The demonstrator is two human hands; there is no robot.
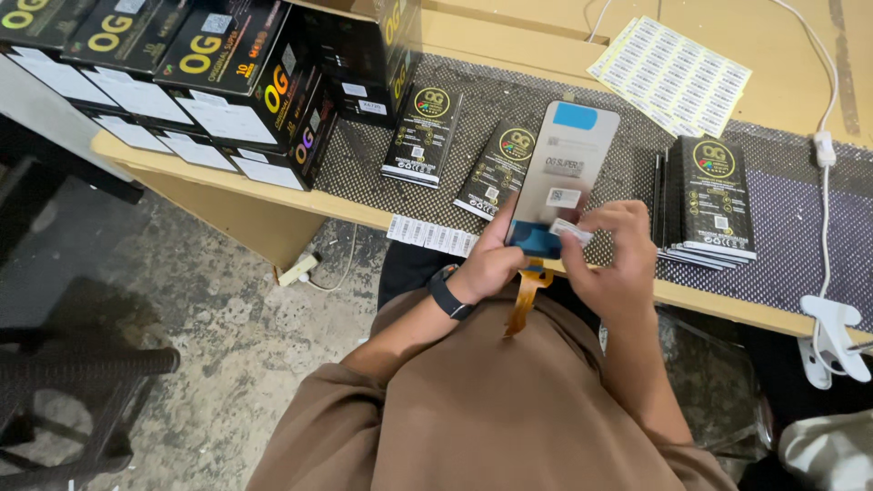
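The left hand (491,259) holds a phone screen panel (562,173) by its lower edge, fingers closed around it, so the panel stands tilted above the edge of the wooden bench (273,195). The back of the panel faces the camera — grey, with a blue patch at the top and a white label in the middle. An orange flex cable (526,295) hangs down from the lower end of the panel, just below the left hand.

The right hand (618,259) is at the lower right corner of the panel and pinches a small white sticker (571,231) between thumb and fingers. I think the sticker is partly on the panel already, but the fingers cover the contact, so I cannot say it for sure.

To do this step well, the left hand should keep the panel steady by its edges and stay off the hanging cable, because a pull there may harm it. The right hand should lay the sticker down flat from one side to the other, square with the label above it, then press lightly — not hard on the thin glass.

Beyond the panel, flat black boxes (423,136) lie on the dark mat (800,236). Right of the panel stands a stack of such boxes (709,205), and far beyond it a sheet of labels (673,73).
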